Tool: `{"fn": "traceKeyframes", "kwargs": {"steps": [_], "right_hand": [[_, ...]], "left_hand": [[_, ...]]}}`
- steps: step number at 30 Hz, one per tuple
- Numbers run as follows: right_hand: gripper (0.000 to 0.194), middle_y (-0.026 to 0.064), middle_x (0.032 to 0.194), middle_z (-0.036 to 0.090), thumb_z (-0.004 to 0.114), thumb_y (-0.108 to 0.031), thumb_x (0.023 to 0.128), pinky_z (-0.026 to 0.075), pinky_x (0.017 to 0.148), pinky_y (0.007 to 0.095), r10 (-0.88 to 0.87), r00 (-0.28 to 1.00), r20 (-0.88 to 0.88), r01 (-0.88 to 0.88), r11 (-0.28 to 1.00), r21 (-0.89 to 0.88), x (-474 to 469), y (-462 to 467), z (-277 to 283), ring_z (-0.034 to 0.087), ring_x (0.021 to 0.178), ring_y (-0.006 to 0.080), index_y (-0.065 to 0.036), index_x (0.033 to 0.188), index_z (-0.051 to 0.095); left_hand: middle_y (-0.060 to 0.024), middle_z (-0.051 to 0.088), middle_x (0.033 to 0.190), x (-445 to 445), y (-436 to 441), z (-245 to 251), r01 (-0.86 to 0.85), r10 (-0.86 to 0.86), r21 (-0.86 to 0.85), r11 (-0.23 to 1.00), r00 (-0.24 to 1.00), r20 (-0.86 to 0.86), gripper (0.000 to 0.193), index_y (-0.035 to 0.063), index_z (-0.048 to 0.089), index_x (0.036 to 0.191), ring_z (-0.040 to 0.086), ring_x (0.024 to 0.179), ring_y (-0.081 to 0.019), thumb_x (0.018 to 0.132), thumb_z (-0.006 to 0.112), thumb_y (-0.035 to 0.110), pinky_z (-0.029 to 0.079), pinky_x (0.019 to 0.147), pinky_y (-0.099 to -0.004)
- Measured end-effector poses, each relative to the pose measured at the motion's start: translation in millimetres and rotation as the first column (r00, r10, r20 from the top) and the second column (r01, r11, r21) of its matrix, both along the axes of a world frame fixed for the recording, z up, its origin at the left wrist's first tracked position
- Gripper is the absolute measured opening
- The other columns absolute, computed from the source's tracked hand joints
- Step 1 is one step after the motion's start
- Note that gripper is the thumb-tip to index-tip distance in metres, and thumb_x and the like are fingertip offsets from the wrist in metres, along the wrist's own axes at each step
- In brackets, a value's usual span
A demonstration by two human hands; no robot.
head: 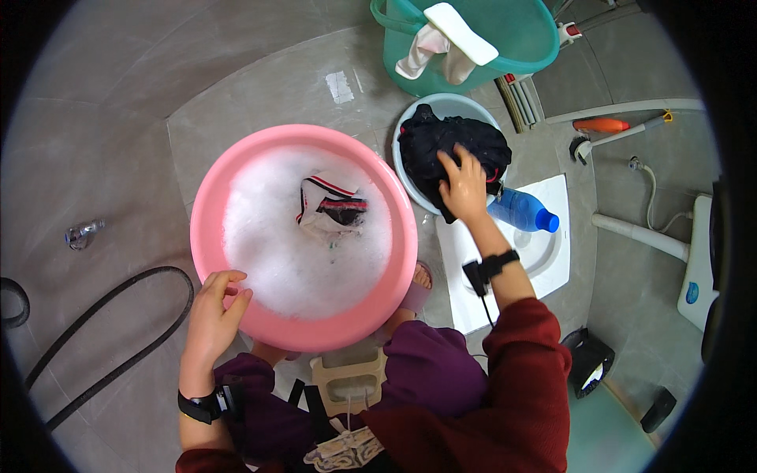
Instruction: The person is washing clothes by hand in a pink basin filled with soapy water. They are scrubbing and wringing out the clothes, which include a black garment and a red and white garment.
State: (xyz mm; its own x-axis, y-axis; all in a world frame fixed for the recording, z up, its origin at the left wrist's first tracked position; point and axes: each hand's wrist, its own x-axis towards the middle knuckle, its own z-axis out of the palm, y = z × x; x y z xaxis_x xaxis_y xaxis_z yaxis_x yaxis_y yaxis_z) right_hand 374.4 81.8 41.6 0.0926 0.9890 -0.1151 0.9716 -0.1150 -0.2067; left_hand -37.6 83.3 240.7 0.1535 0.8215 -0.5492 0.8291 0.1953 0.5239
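A large pink basin point(397, 177) filled with white suds stands before me. Among the foam lies a white garment point(322, 222) with black and red striped trim, partly sunk. My left hand point(216, 313) is over the basin's near-left rim, fingers apart and holding nothing; whether it touches the rim is unclear. To the right, a smaller pale blue basin point(404, 171) holds a heap of dark clothing point(429, 139) with bits of red trim. Over that heap my right hand point(464, 186) is spread, its fingertips at the cloth and not closed around it.
A blue bottle point(520, 210) lies over the white squat toilet point(559, 236). Behind stands a green bucket point(408, 71) with a white brush-like object point(461, 32) and pale cloth on its rim. A black hose point(118, 384) loops at left. A plastic stool point(349, 378) is between my legs.
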Motion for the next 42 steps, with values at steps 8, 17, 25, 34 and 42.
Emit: {"fn": "traceKeyframes", "kwargs": {"steps": [8,17,25,34,42], "right_hand": [[0.065,0.0086,0.143,0.030,0.037,-0.059,0.085,0.013,0.104,0.0584,0.130,0.975,0.181,-0.020,0.860,-0.509,-5.3,-39.6,-46.4,0.028,0.131,0.0273,-0.014,0.131,0.043],[0.017,0.0086,0.076,0.062,0.055,-0.023,0.080,0.049,0.059,0.0380,0.495,0.856,-0.150,-0.462,0.862,0.210,-96.2,24.8,56.4,0.062,0.071,0.0278,-0.008,0.087,0.061],[0.083,0.0181,0.120,0.044,0.073,-0.038,0.066,0.047,0.081,0.0444,0.069,0.989,-0.132,-0.125,0.868,-0.481,-230.5,42.8,-24.7,0.056,0.098,0.0363,-0.018,0.134,0.030],[0.032,0.0096,0.092,0.056,0.062,-0.014,0.067,0.050,0.067,0.0406,0.401,0.782,-0.478,-0.452,0.892,0.010,-299.3,-86.1,-18.9,0.058,0.081,0.0307,-0.012,0.099,0.056],[0.063,0.0204,0.118,0.050,0.064,-0.040,0.076,0.041,0.090,0.0408,-0.251,0.867,-0.431,0.219,0.968,-0.124,-233.2,-19.6,-57.2,0.048,0.108,0.0361,-0.008,0.126,0.044]], "left_hand": [[-0.0141,0.060,0.096,-7.5,-8.8,-9.6,0.002,-0.002,-0.025,1.000,1.000,0.024,0.028,-0.0005,0.057,0.101,0.060,0.082,-0.0237,0.080,0.059,0.018,0.047,0.071,-0.0326],[-0.0166,0.060,0.098,-32.3,-18.9,-122.7,0.102,-0.103,0.026,0.994,0.992,0.076,0.033,0.0022,0.057,0.101,0.059,0.086,-0.0298,0.082,0.056,0.029,0.046,0.076,-0.0365],[-0.0151,0.057,0.106,-35.1,-42.3,-217.0,-0.260,0.386,-0.495,0.829,0.907,0.170,0.048,0.0039,0.052,0.112,0.057,0.091,-0.0243,0.082,0.055,0.042,0.045,0.078,-0.0388],[-0.0073,0.059,0.099,-32.5,-69.1,-280.1,-0.463,0.904,-0.786,0.410,0.317,0.286,0.032,0.0094,0.054,0.108,0.058,0.079,-0.0199,0.080,0.059,0.024,0.047,0.066,-0.0374],[-0.0193,0.060,0.102,-74.7,-77.9,-286.5,-0.739,0.738,-0.028,0.673,0.670,0.083,0.043,0.0044,0.052,0.114,0.057,0.095,-0.0334,0.074,0.060,0.019,0.044,0.081,-0.0394]]}}
